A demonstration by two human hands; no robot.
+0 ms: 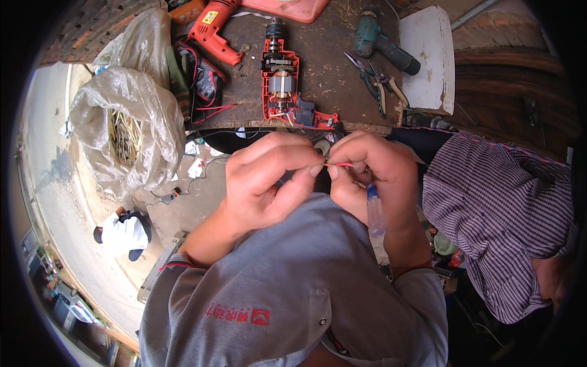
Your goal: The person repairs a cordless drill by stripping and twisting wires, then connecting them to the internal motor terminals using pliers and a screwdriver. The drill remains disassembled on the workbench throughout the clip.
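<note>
Head view: red wire (341, 164), fingertip-pinched by left hand (268, 177) and right hand (382, 171), near desk (336, 73) front edge; presumably light, pliant; hold mid-length.

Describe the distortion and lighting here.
Head view: black fisheye rim at the corners; the road bends along the left, pale and bright; wooden boards at far right sit dim; the red wire at the right hand is small yet distinguishable.

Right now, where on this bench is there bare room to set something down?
The widest bare patch of the bench lies between the opened red drill and the teal drill with pliers beside it. The left end is crowded: orange-red drill, black-and-red device, red wires.
</note>
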